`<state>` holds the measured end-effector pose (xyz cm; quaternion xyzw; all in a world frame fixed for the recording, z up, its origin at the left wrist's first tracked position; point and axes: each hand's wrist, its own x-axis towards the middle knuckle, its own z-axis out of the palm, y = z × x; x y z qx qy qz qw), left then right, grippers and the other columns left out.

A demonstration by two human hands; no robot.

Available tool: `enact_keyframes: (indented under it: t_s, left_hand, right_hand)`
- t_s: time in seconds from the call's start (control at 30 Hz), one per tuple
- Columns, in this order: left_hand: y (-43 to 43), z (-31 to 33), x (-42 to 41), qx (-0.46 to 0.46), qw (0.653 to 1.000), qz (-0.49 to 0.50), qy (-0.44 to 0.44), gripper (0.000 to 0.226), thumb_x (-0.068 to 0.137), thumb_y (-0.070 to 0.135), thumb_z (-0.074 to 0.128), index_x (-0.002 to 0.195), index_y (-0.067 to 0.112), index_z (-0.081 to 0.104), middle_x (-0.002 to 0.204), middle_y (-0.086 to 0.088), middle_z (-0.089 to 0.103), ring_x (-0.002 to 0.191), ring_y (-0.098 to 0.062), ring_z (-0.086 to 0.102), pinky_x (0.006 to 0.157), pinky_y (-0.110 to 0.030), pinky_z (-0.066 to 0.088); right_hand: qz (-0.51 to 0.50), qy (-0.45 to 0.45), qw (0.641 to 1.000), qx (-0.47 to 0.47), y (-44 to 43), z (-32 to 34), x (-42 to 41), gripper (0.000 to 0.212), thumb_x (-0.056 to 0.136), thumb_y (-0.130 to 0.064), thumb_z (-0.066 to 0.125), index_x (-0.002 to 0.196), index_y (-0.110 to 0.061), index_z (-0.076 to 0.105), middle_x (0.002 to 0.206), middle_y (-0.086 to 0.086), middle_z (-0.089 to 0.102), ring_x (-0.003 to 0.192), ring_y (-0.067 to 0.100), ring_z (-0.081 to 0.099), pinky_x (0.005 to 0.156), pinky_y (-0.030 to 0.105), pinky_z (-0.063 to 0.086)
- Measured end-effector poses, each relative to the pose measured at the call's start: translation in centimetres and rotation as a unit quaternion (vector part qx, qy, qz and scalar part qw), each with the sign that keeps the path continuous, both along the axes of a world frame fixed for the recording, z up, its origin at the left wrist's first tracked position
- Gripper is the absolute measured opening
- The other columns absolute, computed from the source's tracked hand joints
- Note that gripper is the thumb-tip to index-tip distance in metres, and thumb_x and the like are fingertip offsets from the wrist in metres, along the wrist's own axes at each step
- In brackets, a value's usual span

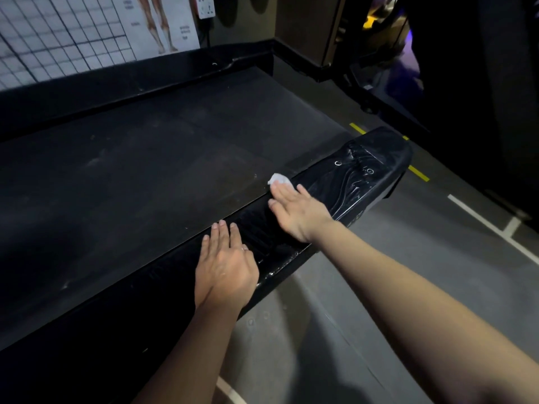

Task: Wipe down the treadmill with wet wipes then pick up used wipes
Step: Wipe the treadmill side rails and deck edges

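Note:
The black treadmill fills the left of the head view, its dark belt running between two side rails. The near side rail is glossy with wet streaks toward its end cap. My right hand lies flat on this rail with straight fingers, pressing a white wet wipe whose edge sticks out past the fingertips. My left hand rests flat on the same rail, closer to me, fingers straight and pointing toward the belt, holding nothing.
The far side rail runs along a wall with a grid poster and a socket. Grey floor with white line and yellow line lies right of the treadmill. Dark equipment stands at the upper right.

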<state>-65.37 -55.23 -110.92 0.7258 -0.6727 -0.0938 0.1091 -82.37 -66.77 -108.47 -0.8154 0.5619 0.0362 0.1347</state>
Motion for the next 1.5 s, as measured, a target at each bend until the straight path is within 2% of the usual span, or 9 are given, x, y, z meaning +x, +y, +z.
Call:
enact_keyframes:
  t_s: [0.13, 0.23, 0.3, 0.5, 0.73, 0.97, 1.13, 1.27, 1.5]
  left_hand:
    - [0.0, 0.5, 0.0, 0.017, 1.000, -0.012, -0.001, 0.088, 0.086, 0.038, -0.002, 0.159, 0.003, 0.034, 0.166, -0.018, 0.028, 0.158, -0.027, 0.020, 0.128, -0.039, 0.008]
    - [0.0, 0.3, 0.1, 0.011, 1.000, -0.009, -0.005, 0.081, 0.090, 0.035, 0.006, 0.154, 0.000, 0.041, 0.162, -0.022, 0.036, 0.155, -0.031, 0.029, 0.127, -0.043, 0.016]
    - [0.0, 0.0, 0.0, -0.001, 1.000, -0.004, -0.003, 0.074, 0.092, 0.032, 0.015, 0.148, -0.003, 0.049, 0.155, -0.025, 0.045, 0.149, -0.035, 0.039, 0.124, -0.047, 0.026]
    - [-0.2, -0.3, -0.1, -0.008, 1.000, -0.006, -0.003, 0.071, 0.091, 0.030, 0.021, 0.143, -0.005, 0.055, 0.149, -0.027, 0.051, 0.145, -0.037, 0.045, 0.121, -0.049, 0.032]
    - [-0.2, -0.3, 0.2, 0.002, 1.000, -0.010, -0.007, 0.079, 0.091, 0.036, 0.009, 0.153, 0.000, 0.044, 0.161, -0.020, 0.038, 0.154, -0.030, 0.031, 0.127, -0.041, 0.016]
    - [-0.3, -0.3, 0.1, 0.001, 1.000, 0.000, 0.004, 0.075, 0.092, 0.033, 0.015, 0.151, -0.001, 0.046, 0.159, -0.022, 0.040, 0.153, -0.032, 0.033, 0.127, -0.045, 0.021]
    - [-0.2, 0.3, -0.1, 0.011, 1.000, 0.003, 0.015, 0.073, 0.093, 0.032, 0.018, 0.154, 0.000, 0.041, 0.162, -0.021, 0.036, 0.155, -0.029, 0.028, 0.127, -0.041, 0.014]
    - [0.0, 0.5, -0.2, 0.005, 1.000, 0.001, 0.011, 0.075, 0.092, 0.034, 0.015, 0.154, 0.000, 0.042, 0.162, -0.019, 0.037, 0.155, -0.028, 0.028, 0.128, -0.041, 0.015]
    - [0.0, 0.9, 0.0, 0.017, 0.999, 0.001, 0.039, 0.068, 0.100, 0.033, 0.017, 0.161, 0.006, 0.028, 0.169, -0.011, 0.022, 0.159, -0.018, 0.013, 0.128, -0.032, 0.001]
  right_hand:
    - [-0.062, -0.001, 0.998, 0.019, -0.3, 0.6, -4.0, 0.058, 0.108, -0.037, 0.014, 0.162, -0.015, 0.010, 0.169, 0.000, 0.006, 0.155, 0.008, -0.001, 0.126, 0.036, -0.005]
    - [-0.081, -0.015, 0.996, -0.017, 3.4, 1.3, -6.2, 0.070, 0.100, -0.044, 0.006, 0.161, -0.012, 0.013, 0.169, 0.002, 0.009, 0.156, 0.012, 0.005, 0.126, 0.032, -0.005]
    - [-0.042, -0.030, 0.998, -0.042, 6.8, 1.7, -6.7, 0.080, 0.091, -0.049, 0.002, 0.161, -0.010, 0.012, 0.167, 0.003, 0.009, 0.156, 0.016, 0.008, 0.125, 0.028, -0.007]
    - [0.109, -0.034, 0.993, -0.020, 7.9, 0.8, -1.5, 0.072, 0.097, -0.044, 0.016, 0.160, -0.008, 0.021, 0.167, 0.006, 0.019, 0.155, 0.015, 0.014, 0.125, 0.027, -0.003]
    - [-0.028, 0.044, 0.998, -0.022, -3.2, -0.1, -4.6, 0.061, 0.107, -0.037, 0.019, 0.162, -0.011, 0.008, 0.169, 0.005, 0.008, 0.156, 0.012, 0.003, 0.126, 0.038, -0.007]
    - [-0.130, -0.012, 0.991, -0.034, 2.6, 1.0, -11.6, 0.075, 0.095, -0.043, 0.003, 0.161, -0.009, 0.006, 0.169, 0.005, 0.005, 0.156, 0.014, 0.000, 0.125, 0.030, -0.008]
    - [0.036, -0.060, 0.996, -0.051, 8.8, 0.1, -8.0, 0.074, 0.095, -0.042, 0.022, 0.160, -0.008, 0.019, 0.167, 0.009, 0.017, 0.156, 0.023, 0.014, 0.127, 0.034, 0.003]
    - [0.106, -0.053, 0.993, -0.027, 6.9, 0.0, -2.6, 0.077, 0.093, -0.045, 0.013, 0.159, -0.006, 0.023, 0.166, 0.009, 0.021, 0.155, 0.018, 0.015, 0.126, 0.029, 0.000]
    - [-0.073, 0.010, 0.996, -0.047, -5.0, -0.4, -8.8, 0.063, 0.106, -0.036, 0.018, 0.161, -0.008, 0.009, 0.170, 0.007, 0.009, 0.156, 0.016, 0.006, 0.126, 0.038, -0.006]
